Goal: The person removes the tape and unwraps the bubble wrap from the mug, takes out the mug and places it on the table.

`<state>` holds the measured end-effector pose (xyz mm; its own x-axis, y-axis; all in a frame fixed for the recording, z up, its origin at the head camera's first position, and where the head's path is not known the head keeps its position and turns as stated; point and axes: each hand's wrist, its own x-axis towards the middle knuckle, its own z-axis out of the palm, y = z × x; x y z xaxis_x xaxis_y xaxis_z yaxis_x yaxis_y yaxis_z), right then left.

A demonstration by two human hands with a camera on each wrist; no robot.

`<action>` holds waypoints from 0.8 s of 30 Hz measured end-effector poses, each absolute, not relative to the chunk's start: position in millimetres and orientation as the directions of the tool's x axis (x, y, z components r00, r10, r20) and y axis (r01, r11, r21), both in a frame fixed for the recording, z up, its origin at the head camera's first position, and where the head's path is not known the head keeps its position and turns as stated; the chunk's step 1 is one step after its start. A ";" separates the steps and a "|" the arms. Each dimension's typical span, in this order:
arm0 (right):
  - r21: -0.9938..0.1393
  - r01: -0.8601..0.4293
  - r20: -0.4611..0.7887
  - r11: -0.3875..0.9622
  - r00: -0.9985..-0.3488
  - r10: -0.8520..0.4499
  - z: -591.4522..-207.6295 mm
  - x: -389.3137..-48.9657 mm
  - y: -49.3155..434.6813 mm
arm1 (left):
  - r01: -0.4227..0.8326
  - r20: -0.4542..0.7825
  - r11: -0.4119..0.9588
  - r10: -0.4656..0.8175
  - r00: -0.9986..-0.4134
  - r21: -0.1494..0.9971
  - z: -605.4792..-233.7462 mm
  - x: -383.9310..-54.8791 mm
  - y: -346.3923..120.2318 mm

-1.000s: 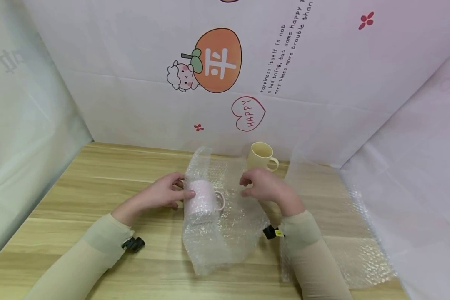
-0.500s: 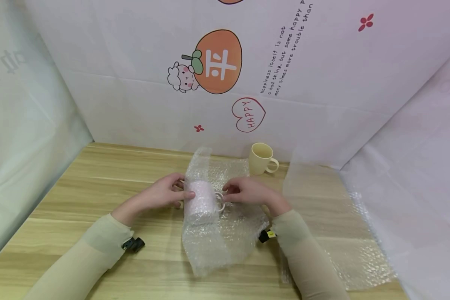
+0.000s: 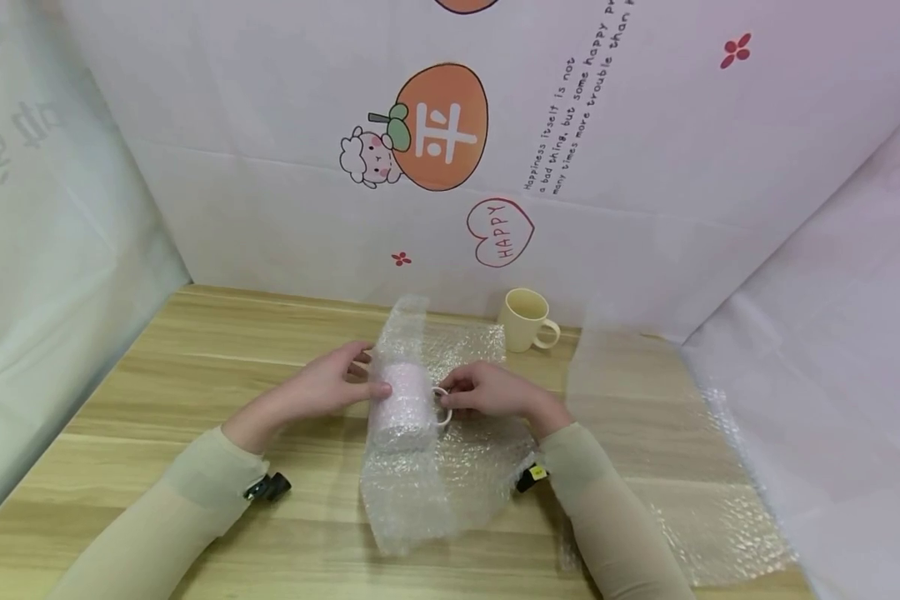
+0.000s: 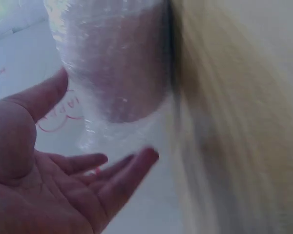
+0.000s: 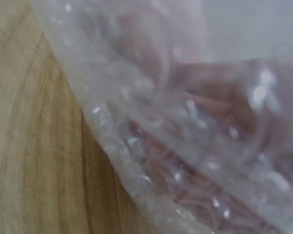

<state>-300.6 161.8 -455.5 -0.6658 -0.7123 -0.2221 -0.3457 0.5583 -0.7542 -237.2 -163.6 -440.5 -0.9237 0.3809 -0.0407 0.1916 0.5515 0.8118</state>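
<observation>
A pale pink mug (image 3: pixel 407 404) lies on its side, with bubble wrap (image 3: pixel 412 504) folded over its body. Its handle (image 3: pixel 446 414) sticks out to the right, uncovered. At the handle, the right hand (image 3: pixel 491 390) pinches with thumb and fingers. On the other side, the left hand (image 3: pixel 333 382) touches the wrapped mug with its thumb. The left wrist view shows that hand's fingers (image 4: pixel 127 183) extended loosely below the wrapped end. Through the plastic, the right hand (image 5: pixel 210 97) appears blurred in the right wrist view.
A cream mug (image 3: pixel 525 321) stands upright at the back edge, against the printed backdrop (image 3: pixel 270 208). Another bubble wrap sheet (image 3: pixel 667 467) lies flat on the right side of the wooden table (image 3: pixel 157 392), partly under the right forearm.
The right hand has moved left and down from near the cream mug to the pink mug's handle and pinches it. The left hand has stayed nearly still.
</observation>
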 end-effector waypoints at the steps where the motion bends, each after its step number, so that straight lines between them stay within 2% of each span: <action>1: -0.759 -0.339 -0.225 0.556 -0.664 -0.713 -455.1 -300.1 161.8 | 0.217 -0.019 0.592 0.366 -0.931 0.776 -436.9 -234.6 -162.3; 5: -0.777 -0.320 -0.231 0.542 -0.656 -0.718 -454.5 -298.6 161.4 | 0.327 0.101 0.701 0.344 -0.934 0.634 -419.5 -220.6 -150.0; 10: -0.786 -0.305 -0.238 0.538 -0.653 -0.719 -457.6 -298.9 162.0 | 0.520 0.222 0.707 0.476 -0.851 0.479 -406.4 -205.3 -124.1; 20: -0.776 -0.336 -0.221 0.534 -0.647 -0.730 -455.7 -299.0 163.8 | 0.749 0.226 0.520 0.738 -0.636 0.411 -424.1 -212.5 -96.4; 24: -0.774 -0.336 -0.220 0.536 -0.651 -0.726 -454.4 -299.2 165.4 | 0.793 0.232 0.488 0.777 -0.585 0.366 -426.5 -214.4 -93.2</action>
